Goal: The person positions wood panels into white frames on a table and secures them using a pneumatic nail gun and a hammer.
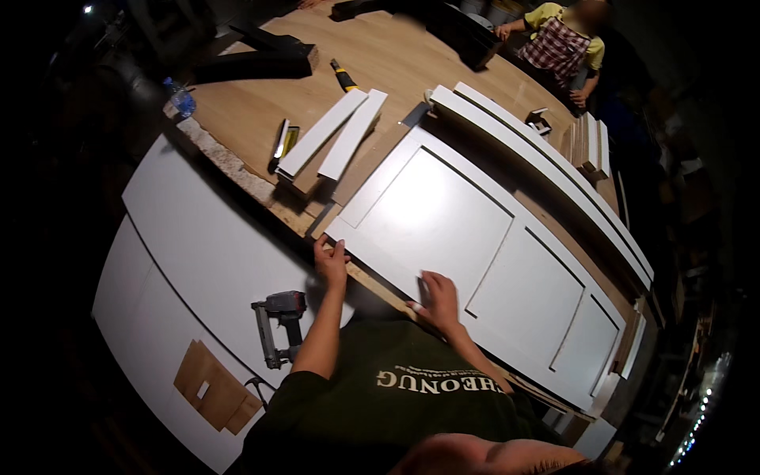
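In front of me a white cabinet door panel (431, 207) with dark slots outlining its recessed fields lies on the wooden workbench (261, 111). At its near left corner my left hand (332, 263) grips the edge, thumb and fingers bent around it. Farther right along the same edge, my right hand (437, 301) rests with its fingers stretched out over the white face and its thumb by the rim. A grey and black nail gun (281, 326) lies on a lower white board (214, 253), left of my left forearm.
White strips (348, 131) and a yellow-black tool (286, 142) lie left of the panel; long white rails (546, 178) border its far side. A utility knife (343, 77), water bottle (180, 98) and black pieces (257, 62) are farther off. Another person (558, 47) stands across the bench.
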A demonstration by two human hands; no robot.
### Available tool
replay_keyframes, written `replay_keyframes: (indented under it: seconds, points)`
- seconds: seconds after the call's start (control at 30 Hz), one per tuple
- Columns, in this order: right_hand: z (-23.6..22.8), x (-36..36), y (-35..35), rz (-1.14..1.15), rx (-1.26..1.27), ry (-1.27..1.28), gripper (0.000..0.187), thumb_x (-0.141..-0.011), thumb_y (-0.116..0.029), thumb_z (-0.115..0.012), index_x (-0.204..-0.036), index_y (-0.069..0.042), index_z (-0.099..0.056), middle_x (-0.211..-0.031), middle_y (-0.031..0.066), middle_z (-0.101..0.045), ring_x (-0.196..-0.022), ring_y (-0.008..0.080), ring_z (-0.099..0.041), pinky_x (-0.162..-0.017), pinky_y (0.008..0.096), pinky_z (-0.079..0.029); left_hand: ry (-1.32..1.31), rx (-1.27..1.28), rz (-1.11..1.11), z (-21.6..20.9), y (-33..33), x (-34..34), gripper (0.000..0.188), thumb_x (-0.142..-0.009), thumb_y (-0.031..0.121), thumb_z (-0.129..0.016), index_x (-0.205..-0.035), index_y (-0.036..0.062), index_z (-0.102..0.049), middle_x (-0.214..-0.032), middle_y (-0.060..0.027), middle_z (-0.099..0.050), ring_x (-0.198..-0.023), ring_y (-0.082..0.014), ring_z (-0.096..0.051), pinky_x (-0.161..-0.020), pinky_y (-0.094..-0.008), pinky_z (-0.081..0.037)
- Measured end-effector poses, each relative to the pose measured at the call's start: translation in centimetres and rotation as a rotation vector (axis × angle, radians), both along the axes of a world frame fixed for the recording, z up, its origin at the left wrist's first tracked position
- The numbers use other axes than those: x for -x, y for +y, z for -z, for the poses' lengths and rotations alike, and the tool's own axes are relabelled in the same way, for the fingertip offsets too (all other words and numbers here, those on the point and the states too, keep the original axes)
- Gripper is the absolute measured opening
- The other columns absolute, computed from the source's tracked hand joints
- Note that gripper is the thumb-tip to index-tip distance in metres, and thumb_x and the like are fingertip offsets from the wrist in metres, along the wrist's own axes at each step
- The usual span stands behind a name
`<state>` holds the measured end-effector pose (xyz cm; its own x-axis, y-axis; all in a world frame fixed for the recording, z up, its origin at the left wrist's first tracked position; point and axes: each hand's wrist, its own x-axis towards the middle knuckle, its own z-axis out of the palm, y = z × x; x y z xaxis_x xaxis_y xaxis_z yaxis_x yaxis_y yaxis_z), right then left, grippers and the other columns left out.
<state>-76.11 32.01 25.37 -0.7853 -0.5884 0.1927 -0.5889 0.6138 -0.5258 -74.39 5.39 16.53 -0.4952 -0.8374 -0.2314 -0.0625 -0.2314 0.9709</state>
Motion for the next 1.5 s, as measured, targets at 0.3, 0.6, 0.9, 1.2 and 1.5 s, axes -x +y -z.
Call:
replay_keyframes:
  seconds: [0.3,0.6,0.9,1.2,1.5]
  points:
    - [0.3,5.9,-6.8,-0.001,0.014,-0.075,0.068,-0.074,-0.037,-0.073,-0.128,-0.003,-0.049,-0.133,0.0176,-0.046,-0.125,0.0357,-0.041,-0.100,0.0477,-0.034,-0.016,-0.067,0.126,-1.2,1.0,-1.7,0.059,-0.085,0.013,-0.070,-0.132,0.0000,-0.037,-0.077,-0.0066,-0.058,-0.063,-0.0125,-0.059,-0.059,-0.0238,-0.049]
    - [2.9,11.1,9.9,1.073,-0.209,-0.329,0.080,-0.074,-0.039,-0.072,-0.134,0.004,-0.042,-0.133,0.0225,-0.040,-0.122,0.0366,-0.042,-0.101,0.0435,-0.038,-0.104,-0.070,0.267,0.2,0.2,-2.6,0.067,-0.087,0.011,-0.065,-0.140,-0.0050,-0.028,-0.085,-0.0083,-0.059,-0.070,-0.0144,-0.061,-0.065,-0.0264,-0.052]
    - [6.8,12.2,14.2,1.001,0.154,-0.321,0.038,-0.072,-0.024,-0.066,-0.083,0.011,-0.056,-0.061,0.0104,-0.045,-0.060,0.0225,-0.043,-0.059,0.0369,-0.041,-0.140,-0.002,0.267,-0.3,1.4,-2.3,0.067,-0.089,0.016,-0.063,-0.142,-0.0067,-0.028,-0.081,-0.0070,-0.058,-0.068,-0.0129,-0.059,-0.062,-0.0267,-0.050]
    - [5.0,12.0,15.7,0.797,0.258,-0.499,0.037,-0.078,-0.026,-0.069,-0.095,0.005,-0.059,-0.086,0.0107,-0.051,-0.074,0.0204,-0.048,-0.071,0.0334,-0.044,-0.381,0.258,0.209,0.4,1.5,-1.2,0.057,-0.093,0.014,-0.054,-0.140,-0.0080,-0.030,-0.082,-0.0094,-0.057,-0.059,-0.0158,-0.056,-0.055,-0.0306,-0.051]
    - [3.9,10.6,13.5,0.890,0.622,-0.578,0.054,-0.077,-0.009,-0.071,-0.125,0.007,-0.051,-0.091,0.0031,-0.044,-0.075,0.0103,-0.043,-0.069,0.0229,-0.044,-0.223,0.236,0.063,-0.5,2.3,-0.5,0.068,-0.087,0.007,-0.059,-0.146,0.0030,-0.027,-0.063,-0.0031,-0.053,-0.050,-0.0107,-0.048,-0.048,-0.0265,-0.045]
